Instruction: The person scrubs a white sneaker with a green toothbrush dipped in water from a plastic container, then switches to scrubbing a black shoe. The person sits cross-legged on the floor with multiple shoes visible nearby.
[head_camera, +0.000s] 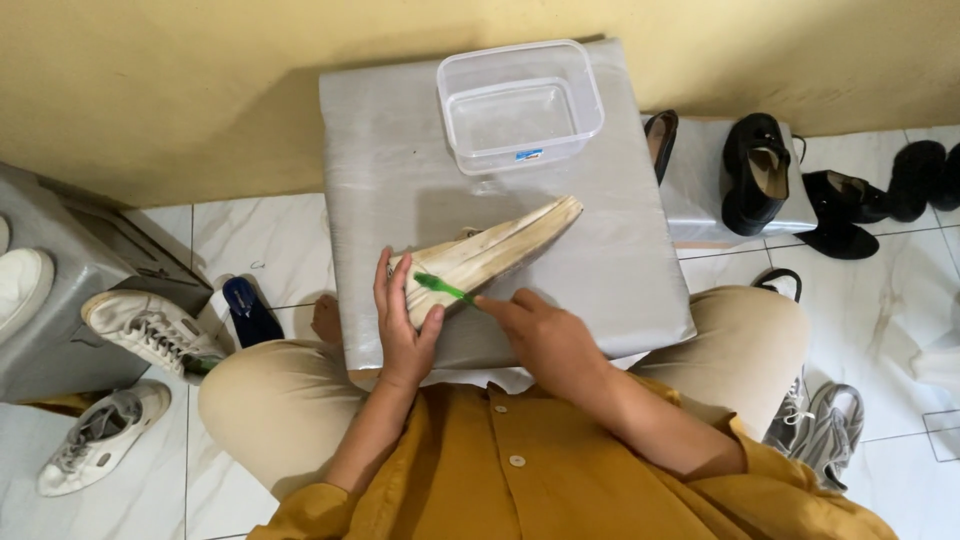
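Note:
A cream shoe (500, 250) lies on its side on a grey wrapped block (600, 270), its sole turned toward me. My left hand (403, 325) grips the shoe's near end, fingers curled over the edge. My right hand (545, 335) holds a green toothbrush (440, 288) by its handle, with the bristle end pressed against the sole beside my left fingers. My knees in tan trousers flank the block.
A clear plastic tub (520, 100) stands at the block's far edge. White sneakers (150, 328) lie at the left near a grey box (60, 300). Black shoes (757, 170) sit at the right, grey sneakers (825, 425) by my right knee. A yellow wall is behind.

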